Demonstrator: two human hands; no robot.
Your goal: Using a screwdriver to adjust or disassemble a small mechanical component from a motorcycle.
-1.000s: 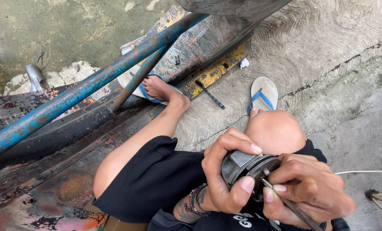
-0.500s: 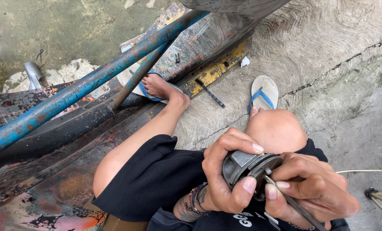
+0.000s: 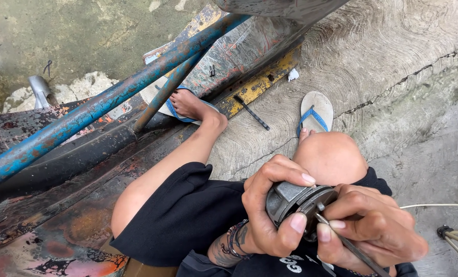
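Resting in left hand (image 3: pixel 270 215): grey metal part (image 3: pixel 290 200), right hand (image 3: pixel 373 231) alongside.

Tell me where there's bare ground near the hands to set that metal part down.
Bare concrete lies right of the blue sandal, up to the crack. A smaller patch sits between the black strip and the knee. Left is crowded: blue pipes and rusty panels. Both hands, left and right, hold the metal part.
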